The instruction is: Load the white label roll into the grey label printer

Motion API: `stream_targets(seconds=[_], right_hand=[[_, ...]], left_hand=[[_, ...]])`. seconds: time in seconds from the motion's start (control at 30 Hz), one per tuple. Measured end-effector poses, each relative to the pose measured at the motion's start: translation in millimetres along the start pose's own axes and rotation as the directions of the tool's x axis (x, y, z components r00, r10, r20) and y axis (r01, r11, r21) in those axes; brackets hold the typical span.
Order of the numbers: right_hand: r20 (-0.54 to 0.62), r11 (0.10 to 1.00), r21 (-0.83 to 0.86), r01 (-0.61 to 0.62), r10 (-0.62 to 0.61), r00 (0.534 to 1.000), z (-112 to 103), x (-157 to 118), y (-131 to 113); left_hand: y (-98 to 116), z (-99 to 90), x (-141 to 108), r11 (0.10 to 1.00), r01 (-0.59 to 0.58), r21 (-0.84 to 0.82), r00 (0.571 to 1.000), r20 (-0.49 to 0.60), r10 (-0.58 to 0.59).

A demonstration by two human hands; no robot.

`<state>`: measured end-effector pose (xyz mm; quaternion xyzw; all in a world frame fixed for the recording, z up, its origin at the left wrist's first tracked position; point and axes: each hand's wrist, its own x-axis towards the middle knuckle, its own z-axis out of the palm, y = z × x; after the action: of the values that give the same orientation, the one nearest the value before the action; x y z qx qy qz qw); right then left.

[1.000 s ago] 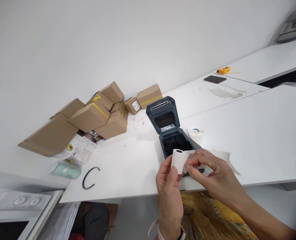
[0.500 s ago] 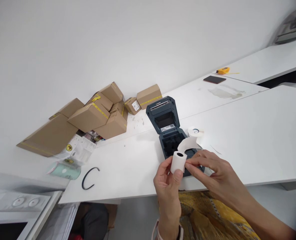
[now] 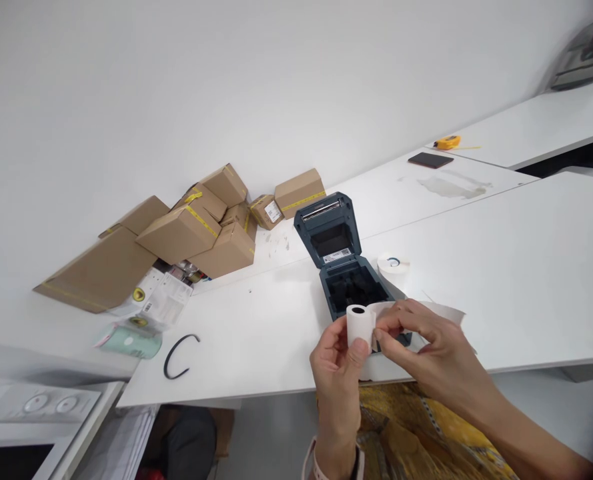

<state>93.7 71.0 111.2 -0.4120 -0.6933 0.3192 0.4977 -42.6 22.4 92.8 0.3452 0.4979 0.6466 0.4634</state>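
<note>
- The white table [image 3: 516, 280] goes across the view; its right end is cut off by the picture's edge.
- The cardboard boxes [image 3: 179, 233] are piled near the wall on the left, some partly covered by others.
- A white appliance [image 3: 39, 407] with two knobs is cut off in the lower left corner.
- A dark blue device [image 3: 343, 277] is on the table with its lid raised; its inside is dark and hard to make out, and the hands cover part of its near end.
- The right hand [image 3: 433, 337] comes from the lower right, the wrist a little bent, the thumb and the index finger pinching the paper near the roll; the other fingers are curled and partly hidden.
- The left hand [image 3: 339, 373] rises from below, thumb in front and fingers behind, gripping the roll; the tips of these fingers cannot be seen.
- The paper strip [image 3: 446, 311] passes behind the right hand, which hides its middle, and shows again on the right.
- Another white roll [image 3: 392, 265] lies beside the device.
- The small paper roll [image 3: 359, 328] stands nearly upright in the left hand, before the device.
</note>
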Motion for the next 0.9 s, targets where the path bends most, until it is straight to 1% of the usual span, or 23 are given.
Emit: stream_targets(seconds=[0.1,0.2,0.27,0.3,0.37,0.4,0.43,0.47,0.5,0.53,0.57,0.6,0.63,0.67,0.7,0.73,0.77,0.8,0.83,0.9], right_hand=[[0.003,1.0,-0.008,0.002,-0.001,1.0,1,-2,1],[0.055,1.0,-0.016,0.006,-0.005,0.998,-3,-2,-2],[0.109,0.996,-0.041,0.073,-0.068,0.992,-10,0,-3],[0.119,0.991,-0.065,0.121,-0.112,0.986,-15,3,-3],[0.083,0.971,-0.141,0.194,-0.184,0.979,-26,10,2],[0.053,0.963,-0.182,0.2,-0.193,0.98,-31,14,7],[0.038,0.961,-0.21,0.178,-0.174,0.984,-37,19,13],[0.057,0.968,-0.212,0.133,-0.124,0.991,-41,23,19],[0.115,0.981,-0.185,0.066,-0.045,0.992,-44,26,25],[0.21,0.991,-0.134,-0.024,0.052,0.976,-46,27,31],[0.326,0.988,-0.072,-0.133,0.15,0.934,-46,27,36],[0.44,0.967,-0.014,-0.256,0.236,0.866,-45,25,41],[0.534,0.926,0.034,-0.376,0.301,0.79,-43,21,44],[0.599,0.875,0.072,-0.478,0.345,0.722,-40,15,46],[0.64,0.822,0.1,-0.56,0.378,0.669,-36,9,47],[0.659,0.775,0.128,-0.619,0.4,0.637,-31,2,47],[0.661,0.739,0.153,-0.656,0.417,0.624,-27,-6,47],[0.654,0.72,0.175,-0.672,0.425,0.626,-23,-12,47],[0.639,0.721,0.188,-0.667,0.426,0.64,-20,-18,46],[0.592,0.78,0.172,-0.601,0.406,0.697,-17,-23,45]], left_hand=[[0,0.1,1,0.999,0.017,-0.042,0.999,0.037,-0.015],[1,-1.6,3,0.996,0.044,-0.071,0.996,0.085,-0.038],[3,-4.1,4,0.995,0.07,-0.076,0.992,0.113,-0.061],[5,-5.6,5,0.994,0.081,-0.076,0.99,0.123,-0.071],[10,-8.8,6,0.993,0.093,-0.067,0.988,0.13,-0.083],[13,-10.2,7,0.994,0.093,-0.057,0.988,0.128,-0.085],[17,-11.5,8,0.995,0.09,-0.046,0.988,0.127,-0.084],[20,-12.5,9,0.996,0.084,-0.035,0.989,0.129,-0.079],[23,-13.4,10,0.997,0.076,-0.026,0.989,0.131,-0.072],[26,-14.1,12,0.998,0.065,-0.021,0.989,0.131,-0.062],[29,-14.7,14,0.998,0.053,-0.021,0.991,0.127,-0.05],[31,-15.3,17,0.999,0.04,-0.023,0.992,0.117,-0.037],[32,-15.7,20,0.999,0.027,-0.027,0.994,0.103,-0.024],[32,-16.0,24,0.999,0.017,-0.032,0.996,0.086,-0.014],[31,-16.1,28,0.999,0.009,-0.039,0.998,0.068,-0.006],[29,-15.9,33,0.999,0.004,-0.047,0.999,0.051,-0.002],[26,-15.6,38,0.999,0.002,-0.054,0.999,0.036,0.0],[22,-15.0,43,0.998,0.002,-0.058,1.0,0.022,-0.001],[18,-14.2,48,0.998,0.001,-0.059,1.0,0.011,0.0],[9,-12.7,58,0.999,-0.001,-0.047,1.0,-0.003,0.0]])
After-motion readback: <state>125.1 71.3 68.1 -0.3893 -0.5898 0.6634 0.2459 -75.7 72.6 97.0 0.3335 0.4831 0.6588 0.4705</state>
